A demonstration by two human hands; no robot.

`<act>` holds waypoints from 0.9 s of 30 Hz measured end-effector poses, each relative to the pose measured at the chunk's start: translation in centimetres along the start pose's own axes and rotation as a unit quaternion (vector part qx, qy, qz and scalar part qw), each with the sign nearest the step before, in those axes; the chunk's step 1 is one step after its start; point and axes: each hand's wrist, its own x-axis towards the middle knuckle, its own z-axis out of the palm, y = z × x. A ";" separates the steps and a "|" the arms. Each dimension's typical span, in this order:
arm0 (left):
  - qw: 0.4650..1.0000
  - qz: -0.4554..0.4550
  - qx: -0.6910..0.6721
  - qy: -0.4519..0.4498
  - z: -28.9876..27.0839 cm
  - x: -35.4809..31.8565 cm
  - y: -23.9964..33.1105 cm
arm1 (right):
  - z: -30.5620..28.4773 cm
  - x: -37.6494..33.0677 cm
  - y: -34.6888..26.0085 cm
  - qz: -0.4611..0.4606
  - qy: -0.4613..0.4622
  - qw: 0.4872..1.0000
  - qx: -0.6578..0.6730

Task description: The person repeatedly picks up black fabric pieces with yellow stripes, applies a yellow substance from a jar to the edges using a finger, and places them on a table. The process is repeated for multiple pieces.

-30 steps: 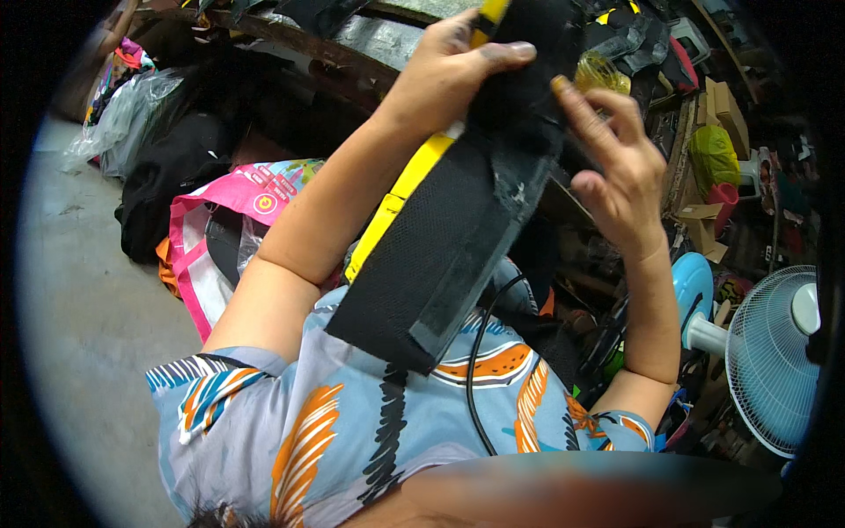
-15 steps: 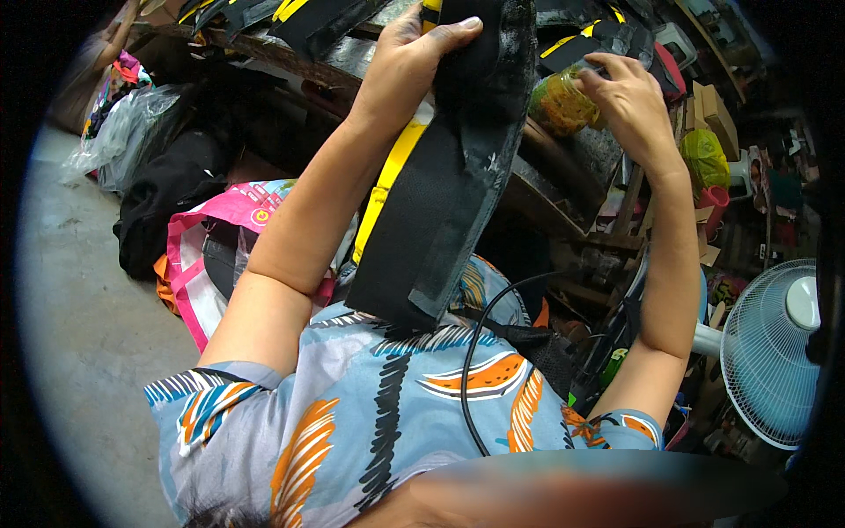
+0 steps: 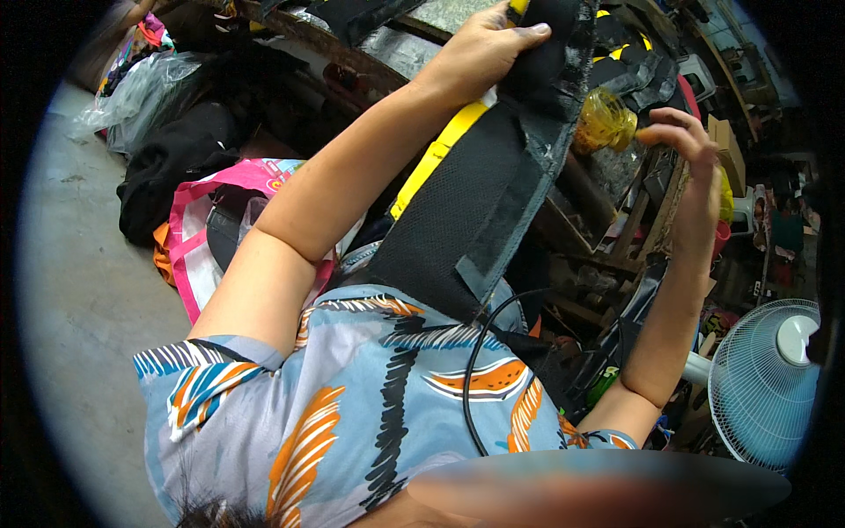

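My left hand (image 3: 493, 48) is closed on the upper end of a long black fabric panel (image 3: 466, 198), gripping it with the thumb on top. A yellow strap (image 3: 440, 158) runs along the panel's left side, and its lower end hangs down against my shirt. My right hand (image 3: 695, 145) is just right of a clear jar (image 3: 606, 121) with yellow-orange contents. Its fingers are bent and apart, and one fingertip looks orange. I see no tool in it. The jar lies tilted beyond the panel, its mouth toward my right hand.
A dark workbench (image 3: 440, 22) with more black and yellow pieces stands ahead. On the floor at left are a pink-edged bag (image 3: 189, 255), black cloth (image 3: 180, 172) and a clear plastic bag (image 3: 154, 97). A fan (image 3: 766, 378) stands at right, and a black cable (image 3: 471, 378) crosses my shirt.
My right hand has drawn back from the jar's mouth, to the right and down. My left hand and the panel have shifted right in the picture as the view turned.
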 end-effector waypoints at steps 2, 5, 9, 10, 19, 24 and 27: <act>0.999 -0.006 -0.034 -0.019 1.0 0.1 0.2 | 0.5 -0.3 -0.5 0.059 -0.065 0.988 0.129; 0.998 -0.039 -0.033 -0.030 1.9 0.1 0.8 | 2.5 -1.1 -0.9 0.107 -0.100 0.972 0.183; 0.998 0.059 -0.024 -0.008 2.1 0.5 1.5 | 4.3 -2.7 -1.6 0.054 -0.177 0.976 0.116; 0.998 0.027 -0.054 -0.008 2.0 0.5 1.6 | 4.0 -2.8 -1.8 0.056 -0.187 0.971 0.134; 0.964 0.251 0.078 0.046 2.9 0.8 2.2 | 4.5 -2.4 -1.5 -0.010 -0.096 0.987 0.131; 0.985 0.144 -0.070 0.072 2.2 1.0 2.5 | 5.7 -3.6 -2.8 0.104 -0.085 0.943 0.304; 0.984 0.046 -0.165 0.042 2.5 0.4 2.4 | 5.7 -3.0 -3.5 0.205 -0.011 0.892 0.402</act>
